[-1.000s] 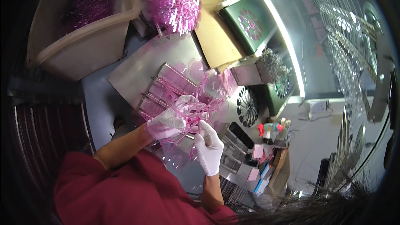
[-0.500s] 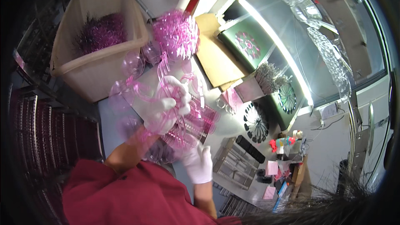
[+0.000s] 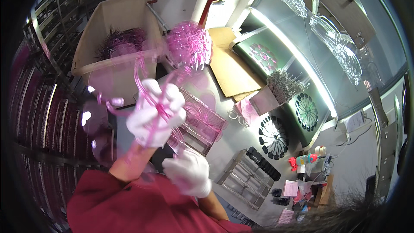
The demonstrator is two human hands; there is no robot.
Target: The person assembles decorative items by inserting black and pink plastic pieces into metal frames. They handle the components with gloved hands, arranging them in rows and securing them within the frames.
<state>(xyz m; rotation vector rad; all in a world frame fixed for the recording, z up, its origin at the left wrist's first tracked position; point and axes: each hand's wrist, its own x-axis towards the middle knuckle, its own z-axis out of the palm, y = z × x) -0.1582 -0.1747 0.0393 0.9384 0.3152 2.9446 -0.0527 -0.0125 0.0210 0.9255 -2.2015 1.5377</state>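
Note:
My left hand (image 3: 157, 114), in a white glove, is closed around a loose bunch of clear pink plastic moulded pieces (image 3: 140, 71). Their thin stems cross over the fingers, and blurred round discs (image 3: 97, 146) spread out on the left. Below and to the right, my right hand (image 3: 189, 174), also gloved, has its fingers curled near some pink strands; what its fingertips hold, if anything, is hidden. Just beyond it, a metal rack (image 3: 207, 144) on the table carries several pink discs.
A large beige bin (image 3: 88, 67) with pink pieces stands far left, beside a heaped pink bundle (image 3: 189, 45). Cardboard (image 3: 230, 73), a box of thin metal pieces (image 3: 264, 101), a black radial piece (image 3: 274, 137) and another rack (image 3: 246, 181) lie rightward. Tall racks (image 3: 43, 116) line the left.
My left hand has swung left and closer with the pink pieces. The right hand has moved left, and its fingers have curled in. The whole view has shifted slightly.

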